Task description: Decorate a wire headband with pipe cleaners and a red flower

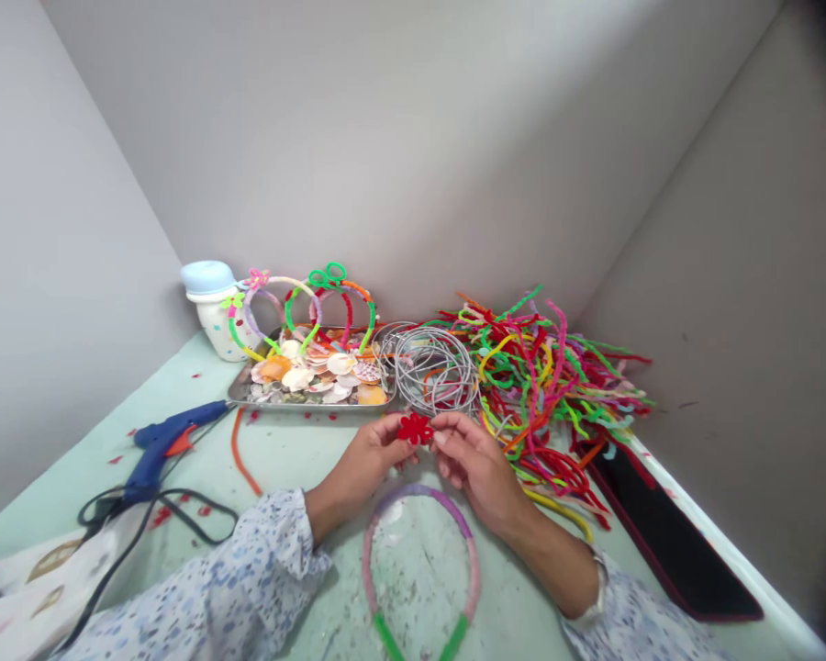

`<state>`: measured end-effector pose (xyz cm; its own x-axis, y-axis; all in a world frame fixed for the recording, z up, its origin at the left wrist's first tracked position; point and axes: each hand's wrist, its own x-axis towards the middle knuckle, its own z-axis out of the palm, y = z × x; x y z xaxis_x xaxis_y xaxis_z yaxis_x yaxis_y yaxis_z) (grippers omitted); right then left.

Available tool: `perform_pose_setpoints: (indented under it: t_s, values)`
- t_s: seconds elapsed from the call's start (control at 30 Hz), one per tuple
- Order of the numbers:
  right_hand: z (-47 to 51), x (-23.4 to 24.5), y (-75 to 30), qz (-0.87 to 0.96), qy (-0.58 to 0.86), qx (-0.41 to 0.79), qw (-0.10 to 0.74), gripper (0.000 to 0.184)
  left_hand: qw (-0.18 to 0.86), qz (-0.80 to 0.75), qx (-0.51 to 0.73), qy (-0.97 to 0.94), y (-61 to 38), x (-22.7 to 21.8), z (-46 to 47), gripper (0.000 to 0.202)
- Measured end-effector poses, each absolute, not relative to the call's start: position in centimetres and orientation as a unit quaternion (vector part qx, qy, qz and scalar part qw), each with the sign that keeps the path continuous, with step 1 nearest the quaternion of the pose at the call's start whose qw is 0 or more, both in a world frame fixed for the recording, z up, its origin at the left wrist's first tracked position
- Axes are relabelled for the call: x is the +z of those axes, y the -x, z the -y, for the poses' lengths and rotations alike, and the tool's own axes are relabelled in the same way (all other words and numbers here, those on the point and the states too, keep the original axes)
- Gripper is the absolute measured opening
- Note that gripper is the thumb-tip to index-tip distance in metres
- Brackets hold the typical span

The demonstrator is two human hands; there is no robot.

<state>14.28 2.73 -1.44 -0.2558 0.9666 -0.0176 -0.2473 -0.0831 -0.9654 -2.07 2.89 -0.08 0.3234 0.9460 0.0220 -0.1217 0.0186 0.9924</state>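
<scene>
Between my two hands is a small red pipe-cleaner flower with looped petals. The fingers of my left hand pinch its left edge, and those of my right hand hold its right edge. Below my hands, a headband wrapped in purple, pink and green lies on the table, apart from the flower. Just beyond my hands is a coil of silver wire hoops. A heap of coloured pipe cleaners spreads to the right of my right hand.
A metal tray holds seashells, with several decorated headbands standing in it. Behind it stands a white jar with a blue lid. A blue glue gun with a black cord lies left. At right is a flat black object.
</scene>
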Motion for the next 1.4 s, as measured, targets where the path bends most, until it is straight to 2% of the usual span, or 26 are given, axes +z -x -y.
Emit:
perform_pose_setpoints:
  t_s: [0.1,0.17,0.4,0.53,0.9,1.2,1.4]
  values:
    - [-2.6,-1.1,-14.3,0.516,0.369,0.597,0.491,0.03,0.616,-0.375,0.435,-0.539,2.0,0.2,-2.8,0.008]
    - [-2.5,-0.9,-14.3,0.538,0.374,0.587,0.476,0.031,0.619,-0.374,0.426,-0.543,2.0,0.1,-2.8,0.008]
    - [-2.7,-0.7,-14.0,0.543,0.437,0.561,0.446,0.023,0.603,-0.385,0.417,-0.561,1.8,-1.4,-3.0,0.006]
    - [-2.8,-1.1,-14.2,0.508,0.439,0.591,0.447,0.018,0.596,-0.399,0.441,-0.541,1.6,-1.7,-3.0,0.018]
    - [-2.7,-1.2,-14.1,0.502,0.407,0.619,0.445,0.019,0.516,-0.436,0.426,-0.602,1.6,-1.6,-2.7,0.011]
    - [-2.8,-1.3,-13.8,0.367,0.373,0.723,0.451,0.015,0.366,-0.434,0.431,-0.701,1.8,-1.4,-2.5,0.017]
    - [-2.8,-1.4,-13.8,0.409,0.359,0.705,0.454,0.017,0.453,-0.45,0.416,-0.647,1.5,-1.6,-2.7,0.016]
